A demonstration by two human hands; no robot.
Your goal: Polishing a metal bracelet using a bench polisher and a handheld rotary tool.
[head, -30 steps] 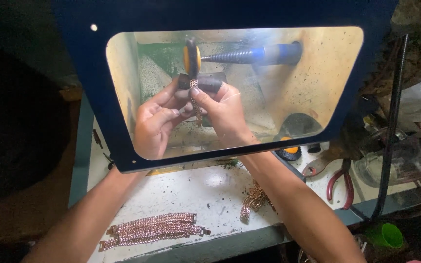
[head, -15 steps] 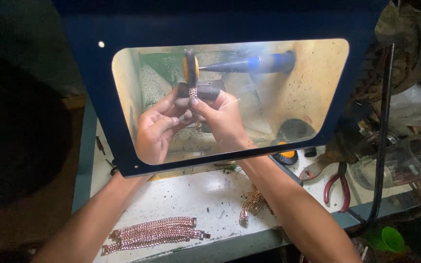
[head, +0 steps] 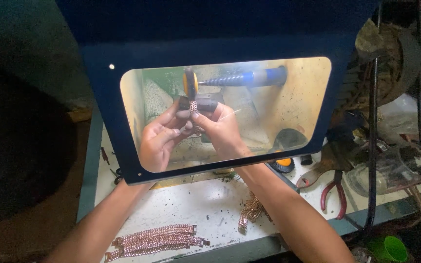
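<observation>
Behind a clear window in a dark blue hood [head: 103,122], my left hand [head: 158,141] and my right hand [head: 220,131] together grip a dark holder with a copper-coloured chain bracelet [head: 194,105] wrapped over it. The bracelet is pressed up against the small yellow-hubbed polishing wheel [head: 189,83] on a blue-ended tapered spindle [head: 242,78]. Both forearms reach in under the hood's lower edge.
Several copper-coloured chain bracelets [head: 157,239] lie on the white bench [head: 196,209] at the front left; a smaller heap [head: 251,212] lies by my right forearm. Red-handled pliers [head: 334,192], an orange-and-black wheel [head: 282,164], clear containers [head: 391,170] and a green cup [head: 390,248] sit at right.
My view has shifted so the hood and hands sit a little lower in frame. Both hands keep the bracelet at the wheel, with only slight finger movement.
</observation>
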